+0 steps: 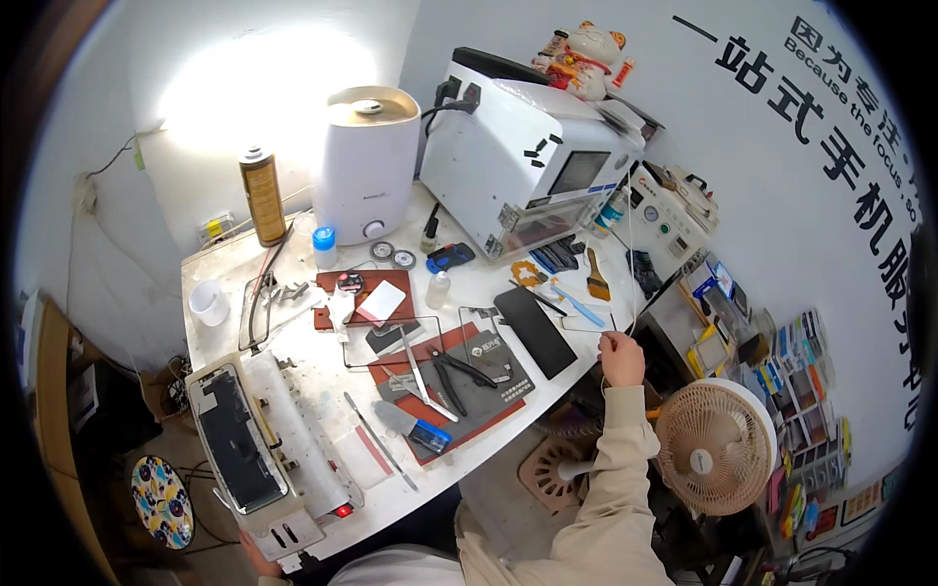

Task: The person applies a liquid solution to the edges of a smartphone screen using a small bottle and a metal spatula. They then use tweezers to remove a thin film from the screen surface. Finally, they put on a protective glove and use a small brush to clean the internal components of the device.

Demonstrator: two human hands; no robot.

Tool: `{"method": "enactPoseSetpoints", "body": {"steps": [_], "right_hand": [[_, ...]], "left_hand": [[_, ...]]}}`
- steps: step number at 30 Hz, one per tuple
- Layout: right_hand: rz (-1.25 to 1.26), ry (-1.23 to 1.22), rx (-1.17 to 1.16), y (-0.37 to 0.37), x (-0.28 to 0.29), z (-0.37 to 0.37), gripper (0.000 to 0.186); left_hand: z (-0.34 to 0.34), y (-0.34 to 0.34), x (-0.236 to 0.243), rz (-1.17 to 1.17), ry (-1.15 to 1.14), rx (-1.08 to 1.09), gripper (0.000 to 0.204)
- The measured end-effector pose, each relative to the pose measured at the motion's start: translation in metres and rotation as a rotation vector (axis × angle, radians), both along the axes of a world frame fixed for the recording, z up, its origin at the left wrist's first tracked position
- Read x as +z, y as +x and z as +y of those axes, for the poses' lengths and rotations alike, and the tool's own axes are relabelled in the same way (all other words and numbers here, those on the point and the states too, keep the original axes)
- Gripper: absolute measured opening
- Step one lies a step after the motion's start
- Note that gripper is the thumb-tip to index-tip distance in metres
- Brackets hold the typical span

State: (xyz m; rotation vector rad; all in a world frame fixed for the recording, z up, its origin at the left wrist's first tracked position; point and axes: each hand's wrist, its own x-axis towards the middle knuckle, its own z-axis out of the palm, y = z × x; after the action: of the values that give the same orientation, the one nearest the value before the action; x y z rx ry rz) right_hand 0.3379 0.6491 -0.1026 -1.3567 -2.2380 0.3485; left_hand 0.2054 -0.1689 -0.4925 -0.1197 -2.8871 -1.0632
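My right hand (622,358) is closed at the right edge of the white table, fingers pressed together round a thin white cord (633,244) that hangs from beside the big white machine. A short dark tip juts up from these fingers, too fine to name. Nearest to that hand lie a black flat panel (535,330) and a light-blue tool (578,306). At the lower left, my left hand (259,559) is by the front end of a long machine with a black bed (237,441); its fingers are mostly hidden.
On the mat (479,366) lie black-handled pliers (455,379), tweezers (415,366) and a blue-handled scraper (427,435). A humidifier (363,171), a spray can (262,195) and the white machine (523,146) stand behind. A fan (713,444) is to the right.
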Motion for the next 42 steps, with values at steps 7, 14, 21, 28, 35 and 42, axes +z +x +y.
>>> {"method": "enactPoseSetpoints", "body": {"steps": [7, 14, 21, 28, 35, 42], "right_hand": [[-0.072, 0.219, 0.006, -0.010, -0.014, 0.088, 0.025], [-0.071, -0.020, 0.183, -0.077, -0.004, 0.154, 0.032], [-0.283, 0.224, 0.157, -0.191, -0.018, 0.129, 0.028], [-0.009, 0.307, 0.215, -0.170, 0.040, 0.153, 0.030], [-0.387, 0.350, 0.008, -0.185, -0.029, 0.147, 0.034], [0.377, 0.434, -0.077, -0.143, 0.081, 0.191, 0.031]], "left_hand": [[0.014, 0.024, 0.010, -0.056, -0.029, 0.044, 0.081], [0.025, 0.047, 0.023, -0.023, -0.079, 0.072, 0.064], [0.023, 0.057, 0.055, -0.294, -0.087, 0.008, 0.071], [0.054, 0.084, 0.092, -0.206, -0.134, 0.155, 0.082], [0.056, 0.078, 0.076, -0.222, -0.072, 0.183, 0.094], [0.064, 0.096, 0.095, -0.255, 0.068, 0.243, 0.096]]}}
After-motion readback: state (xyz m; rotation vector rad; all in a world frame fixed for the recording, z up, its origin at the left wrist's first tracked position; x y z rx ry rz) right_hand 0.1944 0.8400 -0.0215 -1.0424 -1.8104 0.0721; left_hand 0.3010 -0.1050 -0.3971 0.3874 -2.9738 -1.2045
